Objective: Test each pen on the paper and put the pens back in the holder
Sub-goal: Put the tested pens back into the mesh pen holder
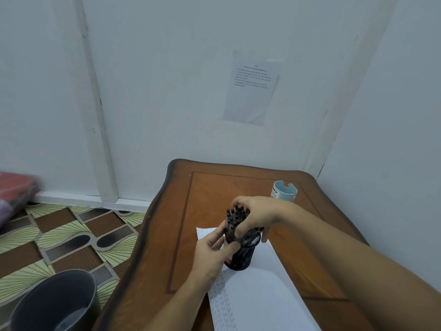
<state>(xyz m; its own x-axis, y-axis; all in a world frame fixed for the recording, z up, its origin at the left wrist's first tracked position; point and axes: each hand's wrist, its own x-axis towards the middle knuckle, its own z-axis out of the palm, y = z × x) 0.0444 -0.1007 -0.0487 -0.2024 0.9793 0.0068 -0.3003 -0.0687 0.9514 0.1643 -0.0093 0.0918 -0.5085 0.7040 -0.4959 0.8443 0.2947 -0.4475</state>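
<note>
Choosing a pen from the holder

Head view: the holder (241, 256) stands on the paper (262, 290) on the tabletop (181, 235). The left hand (212, 252) grips its side, and the right hand (255, 216) curls round the tops of the pens (235, 215). The next move is probably to single out one pen and lift it straight up.

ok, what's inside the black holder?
A bundle of dark pens, tops sticking up past the rim, gripped by the right hand. The left hand holds the holder. Their lower ends are hidden by the holder's wall and both hands; the count can't be told.
</note>
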